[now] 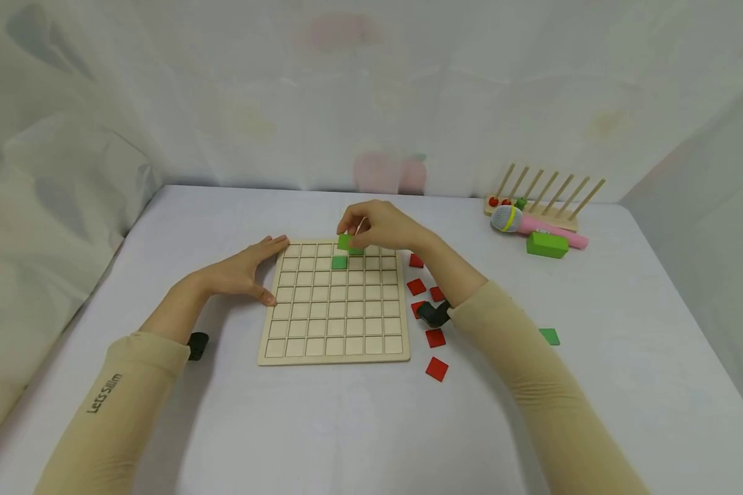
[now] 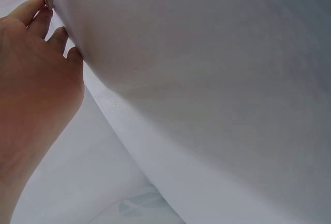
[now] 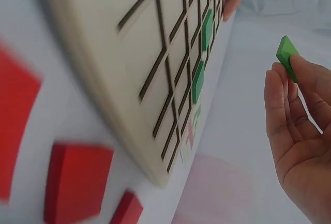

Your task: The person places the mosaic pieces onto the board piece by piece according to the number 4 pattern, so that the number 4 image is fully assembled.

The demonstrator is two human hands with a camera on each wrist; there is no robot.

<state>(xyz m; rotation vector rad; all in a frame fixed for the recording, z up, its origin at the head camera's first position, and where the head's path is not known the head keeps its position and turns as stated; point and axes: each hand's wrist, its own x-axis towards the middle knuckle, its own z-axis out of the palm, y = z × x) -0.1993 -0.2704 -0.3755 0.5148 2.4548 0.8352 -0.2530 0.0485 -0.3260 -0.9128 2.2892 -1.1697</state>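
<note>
Pinching green tile (image 1: 344,242) in right hand (image 1: 380,224), upper centre; probably light, stiff, best taken by edges.

Right wrist view, leftmost red tile (image 3: 15,120) blurred, grid board (image 3: 111,53) cut off

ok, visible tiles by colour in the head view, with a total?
Red tiles: 6, all on the table beside the board
Green tiles: 4 (1 in the right hand, 2 on the board, 1 on the table)
Total: 10 visible; the right arm could be hiding more.
</note>
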